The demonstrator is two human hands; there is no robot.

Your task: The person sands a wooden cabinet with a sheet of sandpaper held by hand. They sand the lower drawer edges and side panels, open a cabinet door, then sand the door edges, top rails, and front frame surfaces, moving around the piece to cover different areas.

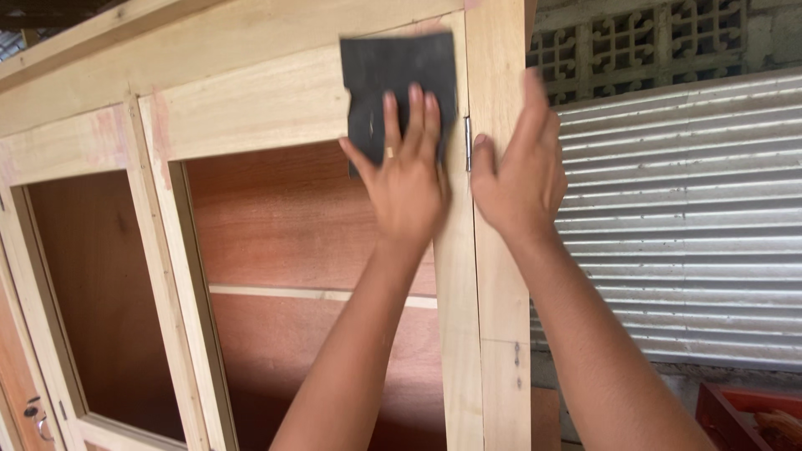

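My left hand [406, 175] presses flat on a dark sheet of sandpaper [399, 79], held against the upper right corner of a pale wooden cabinet door frame [455, 276]. A ring shows on one finger. My right hand [520, 167] rests open against the cabinet's right side post [494, 67], fingers pointing up, thumb near a small metal hinge [467, 144]. The cabinet's door opening shows a reddish-brown back panel [292, 225] and a thin shelf edge [317, 294].
A second door frame [75, 146] stands to the left with a metal latch [35, 415] low down. Corrugated metal sheeting [677, 217] and a patterned block wall [643, 42] stand behind on the right. A red crate [735, 409] sits at bottom right.
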